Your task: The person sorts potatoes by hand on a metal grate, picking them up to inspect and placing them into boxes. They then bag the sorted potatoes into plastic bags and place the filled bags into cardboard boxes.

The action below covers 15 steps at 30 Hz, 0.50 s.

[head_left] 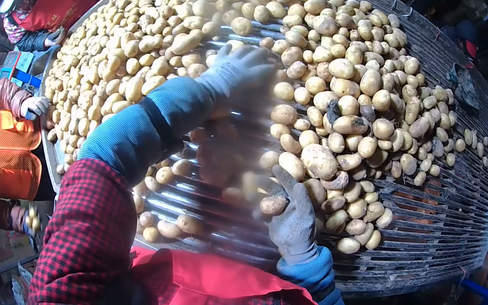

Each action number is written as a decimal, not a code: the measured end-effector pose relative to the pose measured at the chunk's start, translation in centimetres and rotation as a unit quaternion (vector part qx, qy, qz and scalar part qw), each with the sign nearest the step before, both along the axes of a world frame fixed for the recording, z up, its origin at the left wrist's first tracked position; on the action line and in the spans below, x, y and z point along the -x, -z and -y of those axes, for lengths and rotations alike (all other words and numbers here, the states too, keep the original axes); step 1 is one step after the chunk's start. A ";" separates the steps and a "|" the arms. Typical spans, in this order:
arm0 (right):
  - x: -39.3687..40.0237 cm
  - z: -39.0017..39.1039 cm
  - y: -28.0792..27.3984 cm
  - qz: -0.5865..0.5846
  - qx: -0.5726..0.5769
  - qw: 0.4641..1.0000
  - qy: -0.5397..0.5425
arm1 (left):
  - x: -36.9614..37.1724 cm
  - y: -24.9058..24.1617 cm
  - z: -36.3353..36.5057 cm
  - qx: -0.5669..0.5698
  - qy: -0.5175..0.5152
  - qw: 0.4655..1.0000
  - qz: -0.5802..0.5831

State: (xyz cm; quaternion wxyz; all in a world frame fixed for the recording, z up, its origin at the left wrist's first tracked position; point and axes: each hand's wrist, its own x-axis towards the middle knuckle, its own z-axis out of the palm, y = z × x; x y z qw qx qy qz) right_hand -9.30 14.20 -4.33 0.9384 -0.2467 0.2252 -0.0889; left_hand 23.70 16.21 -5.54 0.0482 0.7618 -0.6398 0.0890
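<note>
My left hand, in a pale grey work glove, reaches over the sorting table with its fingers spread, above potatoes near the middle of the heap. Nothing shows in its grasp. My right hand, in a darker, dirty glove, is close to my body with its fingers curled around a small brownish potato. Beyond it lies a large speckled potato. Motion blur smears the potatoes between my hands.
The slatted sorting table carries a broad potato heap. A dark clod lies among the potatoes and a dark rag at the far right. One person in red and another in an orange vest stand at left.
</note>
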 end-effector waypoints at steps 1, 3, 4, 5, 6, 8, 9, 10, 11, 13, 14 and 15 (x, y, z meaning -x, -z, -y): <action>-0.1 0.1 -0.1 0.003 0.025 1.000 0.003 | -0.4 0.4 0.2 -0.006 -0.031 0.999 -0.011; 0.1 0.0 0.0 -0.003 0.015 1.000 0.011 | -2.1 0.0 -1.6 0.016 0.017 0.999 -0.031; 0.2 0.0 0.3 -0.010 -0.017 1.000 0.017 | -2.9 0.3 -2.6 0.014 -0.019 0.999 -0.048; 0.3 -0.2 0.5 -0.013 -0.004 1.000 0.020 | -3.8 0.4 -3.5 0.012 -0.055 0.996 -0.062; 0.3 -0.3 0.6 -0.015 0.013 1.000 0.020 | -4.4 -0.4 -4.2 0.006 -0.074 0.997 -0.036; 0.2 -0.2 0.7 -0.009 -0.014 1.000 0.016 | -7.1 -1.0 -5.5 0.012 -0.097 0.995 0.022; 0.2 -0.1 0.8 -0.006 -0.028 0.999 0.014 | -8.1 -1.4 -6.4 0.013 -0.125 0.983 0.132; 0.0 0.0 0.6 -0.007 -0.045 0.999 0.011 | -8.7 -2.6 -6.8 -0.038 -0.168 0.982 0.082; -0.2 0.1 0.5 -0.007 -0.061 0.998 0.010 | -9.5 -3.6 -7.0 -0.088 -0.209 0.973 0.032; -0.3 0.1 0.5 -0.011 -0.071 0.997 -0.006 | -10.3 -3.2 -6.3 0.055 -0.097 0.990 0.085; -0.3 -0.1 0.5 -0.015 -0.076 0.997 -0.015 | -10.3 -2.5 -5.1 0.072 -0.068 0.993 0.061; -0.3 -0.3 0.6 -0.011 -0.049 0.999 -0.016 | -9.5 -2.7 -3.3 0.091 -0.039 0.994 0.035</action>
